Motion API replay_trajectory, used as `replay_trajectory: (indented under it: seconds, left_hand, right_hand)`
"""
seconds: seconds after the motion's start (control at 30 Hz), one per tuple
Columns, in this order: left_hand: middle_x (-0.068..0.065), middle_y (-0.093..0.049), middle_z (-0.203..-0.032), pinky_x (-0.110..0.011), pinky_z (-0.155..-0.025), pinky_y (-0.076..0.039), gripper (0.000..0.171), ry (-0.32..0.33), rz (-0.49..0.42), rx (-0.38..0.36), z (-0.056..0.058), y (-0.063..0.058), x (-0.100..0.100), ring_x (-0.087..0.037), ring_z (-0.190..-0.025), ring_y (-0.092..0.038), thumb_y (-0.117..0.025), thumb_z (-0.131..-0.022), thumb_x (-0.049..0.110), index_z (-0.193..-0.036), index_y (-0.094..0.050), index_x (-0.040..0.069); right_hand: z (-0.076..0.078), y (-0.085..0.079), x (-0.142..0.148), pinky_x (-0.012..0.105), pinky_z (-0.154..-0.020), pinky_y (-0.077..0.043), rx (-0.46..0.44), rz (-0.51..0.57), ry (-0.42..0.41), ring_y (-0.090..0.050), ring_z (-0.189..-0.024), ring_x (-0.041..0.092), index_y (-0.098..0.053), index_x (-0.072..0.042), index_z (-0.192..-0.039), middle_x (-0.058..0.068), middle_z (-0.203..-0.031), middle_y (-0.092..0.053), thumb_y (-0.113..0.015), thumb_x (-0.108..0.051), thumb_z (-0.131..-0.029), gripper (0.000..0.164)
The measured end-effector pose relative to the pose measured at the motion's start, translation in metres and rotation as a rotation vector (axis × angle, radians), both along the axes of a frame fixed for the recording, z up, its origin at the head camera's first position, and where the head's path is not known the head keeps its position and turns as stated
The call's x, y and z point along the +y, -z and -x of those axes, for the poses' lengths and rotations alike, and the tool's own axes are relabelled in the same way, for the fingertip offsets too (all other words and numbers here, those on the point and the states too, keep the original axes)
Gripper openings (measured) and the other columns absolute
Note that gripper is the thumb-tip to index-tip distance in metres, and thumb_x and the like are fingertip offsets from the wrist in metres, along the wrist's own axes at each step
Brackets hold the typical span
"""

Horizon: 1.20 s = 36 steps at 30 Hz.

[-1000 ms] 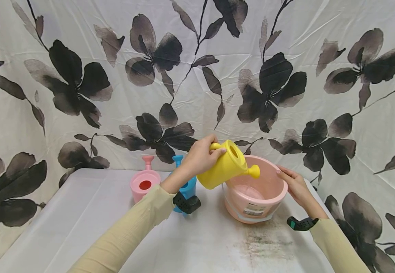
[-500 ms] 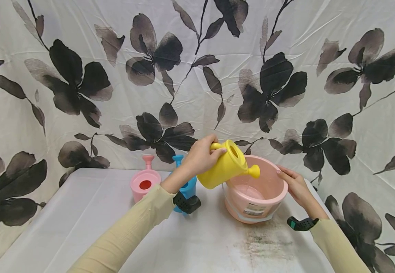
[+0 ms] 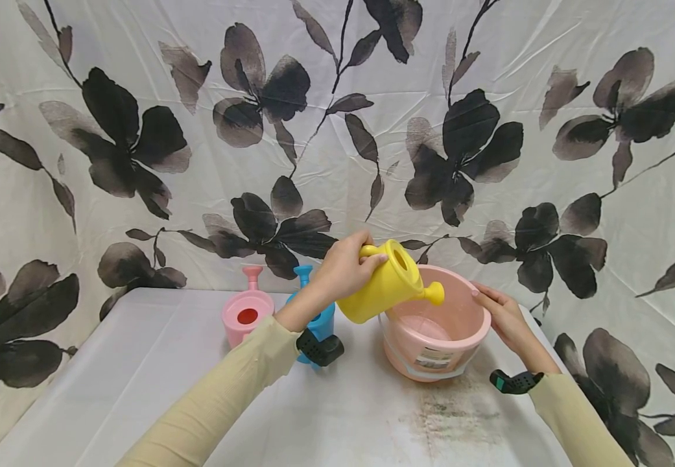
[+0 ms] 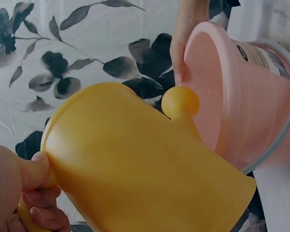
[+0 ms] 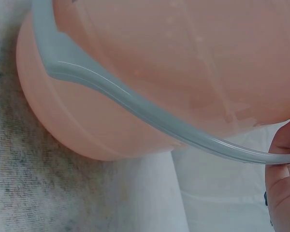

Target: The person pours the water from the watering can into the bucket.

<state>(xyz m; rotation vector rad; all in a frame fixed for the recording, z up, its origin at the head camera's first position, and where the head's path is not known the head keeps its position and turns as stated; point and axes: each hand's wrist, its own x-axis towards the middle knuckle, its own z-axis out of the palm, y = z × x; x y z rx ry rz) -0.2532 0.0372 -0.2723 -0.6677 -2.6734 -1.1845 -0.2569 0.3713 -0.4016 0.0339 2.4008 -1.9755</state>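
Note:
My left hand (image 3: 349, 264) grips the handle of a yellow watering can (image 3: 380, 285). The can is tilted, its round spout head pointing over the opening of a pink bucket (image 3: 433, 353). In the left wrist view, the thumb and curled fingers (image 4: 38, 174) wrap the handle behind the can's body (image 4: 135, 159). My right hand (image 3: 506, 318) holds the bucket's rim at its right side. A grey bucket handle (image 5: 135, 104) hangs down the outside wall in the right wrist view, with part of the right hand (image 5: 285, 179) at the edge. No water stream can be made out.
A pink watering can (image 3: 247, 311) and a blue watering can (image 3: 324, 318) stand to the left, the blue one partly behind my left forearm. Dark stains (image 3: 454, 415) mark the white tabletop (image 3: 337, 421) before the bucket. A floral cloth (image 3: 337, 130) hangs behind.

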Motion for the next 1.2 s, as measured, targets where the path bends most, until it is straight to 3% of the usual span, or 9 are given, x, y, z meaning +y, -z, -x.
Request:
replay_trajectory:
  seconds: [0.2, 0.37, 0.6, 0.83, 1.2]
  left_hand:
    - [-0.001, -0.04, -0.068, -0.023, -0.056, -0.036, 0.023, 0.002, -0.001, 0.006, 0.0003, -0.0004, 0.0011, -0.017, -0.064, -0.047, -0.064, -0.093, 0.025, -0.086, -0.051, 0.007]
    - [-0.002, -0.041, -0.069, -0.023, -0.056, -0.037, 0.022, 0.003, -0.003, -0.001, 0.0004, -0.0008, 0.0011, -0.017, -0.064, -0.047, -0.064, -0.093, 0.025, -0.087, -0.051, 0.007]
    - [-0.002, -0.042, -0.071, -0.023, -0.057, -0.038, 0.022, 0.003, -0.009, -0.02, 0.0003, -0.0017, 0.002, -0.017, -0.066, -0.048, -0.063, -0.093, 0.025, -0.088, -0.051, 0.007]
    - [-0.002, -0.042, -0.07, -0.023, -0.057, -0.037, 0.022, -0.003, 0.001, -0.017, 0.0013, -0.0021, 0.0029, -0.017, -0.065, -0.047, -0.063, -0.093, 0.025, -0.089, -0.051, 0.007]
    - [-0.002, -0.041, -0.069, -0.024, -0.057, -0.037, 0.023, -0.005, 0.002, -0.008, 0.0018, -0.0012, 0.0033, -0.017, -0.065, -0.047, -0.064, -0.093, 0.025, -0.088, -0.05, 0.007]
  right_hand:
    - [-0.0004, 0.0006, -0.0007, 0.009, -0.082, -0.048, 0.009, 0.024, 0.001, -0.055, -0.097, -0.015, -0.026, 0.007, -0.147, -0.024, -0.109, -0.054, -0.052, -0.033, -0.099, 0.068]
    - [-0.0003, 0.0004, -0.001, 0.009, -0.084, -0.047, 0.009, 0.004, -0.009, -0.054, -0.098, -0.015, -0.025, 0.006, -0.148, -0.013, -0.123, -0.053, -0.051, -0.034, -0.099, 0.068]
    - [-0.0006, -0.0002, -0.001, 0.009, -0.084, -0.048, 0.008, 0.004, -0.005, -0.055, -0.098, -0.015, -0.026, 0.006, -0.148, -0.017, -0.119, -0.053, -0.051, -0.034, -0.099, 0.068]
    - [-0.0007, -0.0002, -0.0004, 0.008, -0.084, -0.046, 0.001, -0.013, -0.001, -0.053, -0.098, -0.017, -0.025, 0.005, -0.148, -0.005, -0.133, -0.049, -0.05, -0.036, -0.099, 0.069]
    - [-0.0001, 0.0021, 0.0003, 0.009, -0.084, -0.047, 0.017, -0.009, -0.004, -0.054, -0.098, -0.016, -0.026, 0.006, -0.148, -0.018, -0.119, -0.052, -0.051, -0.034, -0.1, 0.067]
